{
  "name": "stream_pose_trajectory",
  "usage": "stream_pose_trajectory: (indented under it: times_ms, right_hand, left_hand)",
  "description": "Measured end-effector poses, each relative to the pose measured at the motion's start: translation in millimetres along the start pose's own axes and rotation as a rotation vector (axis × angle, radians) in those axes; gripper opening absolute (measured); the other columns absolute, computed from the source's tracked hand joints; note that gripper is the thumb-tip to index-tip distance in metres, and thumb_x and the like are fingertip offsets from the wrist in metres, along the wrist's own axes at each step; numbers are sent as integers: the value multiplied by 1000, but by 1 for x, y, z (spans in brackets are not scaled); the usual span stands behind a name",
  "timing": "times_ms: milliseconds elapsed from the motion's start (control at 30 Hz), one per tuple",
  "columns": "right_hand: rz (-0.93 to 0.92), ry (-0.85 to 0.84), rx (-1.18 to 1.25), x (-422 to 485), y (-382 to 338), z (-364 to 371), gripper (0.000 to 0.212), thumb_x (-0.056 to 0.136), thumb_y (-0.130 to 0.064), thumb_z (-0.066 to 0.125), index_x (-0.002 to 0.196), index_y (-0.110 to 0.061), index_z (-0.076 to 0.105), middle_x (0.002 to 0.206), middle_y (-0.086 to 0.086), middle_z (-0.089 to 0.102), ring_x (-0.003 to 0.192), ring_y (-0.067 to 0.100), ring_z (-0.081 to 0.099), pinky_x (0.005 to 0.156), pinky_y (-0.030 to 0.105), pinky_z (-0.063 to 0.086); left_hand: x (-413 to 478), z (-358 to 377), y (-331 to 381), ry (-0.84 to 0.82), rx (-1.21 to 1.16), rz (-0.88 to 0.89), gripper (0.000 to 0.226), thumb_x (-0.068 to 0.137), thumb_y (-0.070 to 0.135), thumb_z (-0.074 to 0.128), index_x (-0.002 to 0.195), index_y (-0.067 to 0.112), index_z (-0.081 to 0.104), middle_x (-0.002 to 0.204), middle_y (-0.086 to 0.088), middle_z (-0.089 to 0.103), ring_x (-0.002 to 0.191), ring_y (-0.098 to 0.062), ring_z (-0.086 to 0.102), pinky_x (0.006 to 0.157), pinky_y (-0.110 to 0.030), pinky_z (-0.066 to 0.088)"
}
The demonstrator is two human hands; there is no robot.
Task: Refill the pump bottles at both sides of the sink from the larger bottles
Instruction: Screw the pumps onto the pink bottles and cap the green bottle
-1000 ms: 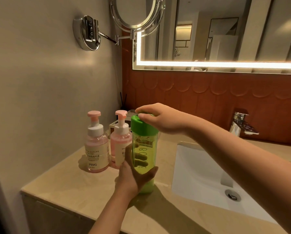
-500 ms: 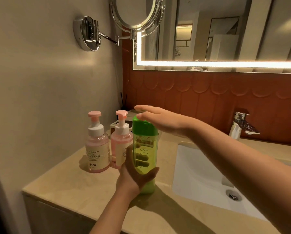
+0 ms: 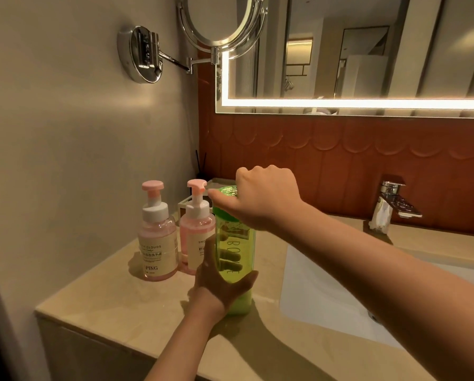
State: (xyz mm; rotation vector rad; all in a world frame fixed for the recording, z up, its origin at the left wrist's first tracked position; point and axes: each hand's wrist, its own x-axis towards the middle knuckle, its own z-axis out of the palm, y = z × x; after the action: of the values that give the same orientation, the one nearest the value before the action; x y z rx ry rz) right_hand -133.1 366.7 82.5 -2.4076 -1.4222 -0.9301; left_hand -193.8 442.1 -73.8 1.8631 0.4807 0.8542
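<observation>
Evidently the cap-opening step is in hand: the left hand [image 3: 219, 281] wraps the large green bottle [image 3: 237, 259], upright on the desk [image 3: 106, 306] just beside a pink pump bottle [image 3: 196, 237], while the right hand [image 3: 263, 199] curls over its cap [image 3: 223, 193], which probably needs twisting off next.

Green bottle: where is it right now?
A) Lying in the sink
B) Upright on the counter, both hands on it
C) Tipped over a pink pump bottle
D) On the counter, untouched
B: the green bottle stands upright on the counter, with the left hand gripping its lower body and the right hand curled over its green cap.
</observation>
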Motion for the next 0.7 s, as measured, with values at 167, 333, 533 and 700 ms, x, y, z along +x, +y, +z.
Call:
stream_pose_trajectory:
  times_ms: [167,333,533,700]
  right_hand:
    - [-60,-282,458,4,10,8,56,88,-61,38,123,-18,47,130,3,47,115,19,45,89,30,45]
    - [-119,-705,949,11,39,-6,57,87,-25,60,140,-22,38,131,1,49,109,12,53,78,14,52]
    - [-88,-382,906,2,37,6,48,75,-31,74,118,-16,59,104,-4,62,89,7,59,71,11,52]
    - [-74,-195,748,-5,27,10,50,70,-46,74,109,-16,64,92,-7,65,81,5,61,67,17,55]
  left_hand:
    - [0,1,-1,-1,-14,-15,74,61,31,86,113,39,33,95,9,58,88,-9,60,79,-35,53]
    - [-4,0,-6,-37,-70,-75,70,50,47,82,107,38,42,102,10,59,97,-10,59,91,-44,51]
    - [-3,3,-18,-19,-165,-216,61,56,28,88,101,33,47,99,14,57,102,-16,55,100,-43,43]
    - [-8,3,-9,-13,-167,-133,59,61,25,86,107,31,49,100,13,57,99,-8,55,75,-21,45]
